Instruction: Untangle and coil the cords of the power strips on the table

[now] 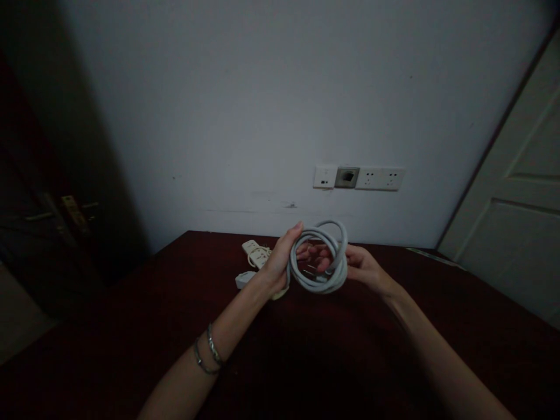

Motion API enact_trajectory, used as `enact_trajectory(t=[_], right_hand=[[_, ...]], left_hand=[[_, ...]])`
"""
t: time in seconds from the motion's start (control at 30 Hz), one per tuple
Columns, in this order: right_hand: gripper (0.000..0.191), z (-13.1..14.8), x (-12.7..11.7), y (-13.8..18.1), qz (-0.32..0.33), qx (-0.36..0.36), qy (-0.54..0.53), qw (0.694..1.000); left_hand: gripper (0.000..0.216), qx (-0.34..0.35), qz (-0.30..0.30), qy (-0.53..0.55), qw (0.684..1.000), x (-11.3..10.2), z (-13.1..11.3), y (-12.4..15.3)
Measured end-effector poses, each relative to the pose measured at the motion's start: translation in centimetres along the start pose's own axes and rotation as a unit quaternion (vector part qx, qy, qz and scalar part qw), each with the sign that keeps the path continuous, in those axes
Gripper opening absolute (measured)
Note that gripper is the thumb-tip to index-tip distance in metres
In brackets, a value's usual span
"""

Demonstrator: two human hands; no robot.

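A white cable (336,248) is wound into a loop of several turns and held up above a dark red table (175,315). My left hand (280,259) grips the loop's left side, fingers wrapped round it. My right hand (361,265) holds the loop's right side from behind, fingers curled on the strands. Two thin bracelets sit on my left wrist. Just behind my left hand, a cream power strip (256,254) lies on the table, partly hidden by that hand.
A row of white wall sockets (380,178) is set in the pale wall above the table. A dark door with a brass handle (72,214) stands at the left. A white panelled door (520,221) stands at the right.
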State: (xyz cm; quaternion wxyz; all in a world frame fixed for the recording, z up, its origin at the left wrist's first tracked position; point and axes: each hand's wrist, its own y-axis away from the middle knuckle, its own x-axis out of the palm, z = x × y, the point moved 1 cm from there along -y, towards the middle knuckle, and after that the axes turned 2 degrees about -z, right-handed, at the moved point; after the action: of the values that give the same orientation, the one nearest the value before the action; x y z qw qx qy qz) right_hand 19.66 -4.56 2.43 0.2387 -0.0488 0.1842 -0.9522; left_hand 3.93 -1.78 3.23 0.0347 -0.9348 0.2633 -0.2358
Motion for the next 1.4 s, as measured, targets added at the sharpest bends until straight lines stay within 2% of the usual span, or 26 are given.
enact_trajectory(t=[0.07,0.17,0.27,0.37,0.6,0.7,0.8,0.9,1.03,1.13,1.3,1.4], right_hand=[[0.035,0.2,-0.2,0.1,0.023,-0.005,0.039,0.999],[0.027,0.3,-0.6,0.1,0.044,0.001,0.093,0.995],[0.018,0.3,-1.0,-0.1,0.063,-0.01,0.154,0.986],[0.018,0.1,-1.4,-0.5,0.063,-0.033,0.213,0.974],[0.025,-0.6,-1.2,-1.1,0.041,-0.063,0.32,0.944],[0.027,-0.6,-0.5,-1.3,0.029,-0.06,0.318,0.946],[0.026,-0.4,0.4,-1.4,0.041,-0.036,0.276,0.96],[0.028,-0.2,1.1,-1.2,0.05,0.008,0.209,0.977],[0.031,0.1,1.9,-0.8,0.054,0.043,0.172,0.983],[0.035,0.3,2.3,-0.6,0.047,0.073,0.149,0.985],[0.035,0.3,2.2,-0.7,-0.03,0.065,0.151,0.986],[0.031,0.1,2.1,-0.9,-0.06,0.071,0.145,0.985]], left_hand=[[0.054,0.012,0.013,-0.013,1.0,0.2,0.0,0.1],[0.053,0.065,0.019,-0.031,0.997,0.5,-0.5,0.4],[0.051,0.126,0.001,-0.051,0.991,0.6,-1.2,0.8],[0.048,0.174,-0.029,-0.066,0.982,0.7,-1.8,1.1],[0.048,0.198,-0.057,-0.062,0.977,0.6,-2.0,1.2],[0.047,0.22,-0.083,-0.032,0.971,0.3,-1.8,0.9],[0.043,0.233,-0.124,-0.013,0.965,0.1,-1.5,0.7],[0.04,0.238,-0.151,-0.031,0.959,-0.2,-1.4,0.5],[0.041,0.254,-0.179,-0.052,0.949,-0.7,-1.2,0.2],[0.042,0.244,-0.177,-0.06,0.952,-1.0,-0.9,0.0],[0.044,0.184,-0.15,-0.052,0.97,-1.0,-0.4,-0.2],[0.043,0.181,-0.136,-0.057,0.972,-0.9,-0.2,-0.3]])
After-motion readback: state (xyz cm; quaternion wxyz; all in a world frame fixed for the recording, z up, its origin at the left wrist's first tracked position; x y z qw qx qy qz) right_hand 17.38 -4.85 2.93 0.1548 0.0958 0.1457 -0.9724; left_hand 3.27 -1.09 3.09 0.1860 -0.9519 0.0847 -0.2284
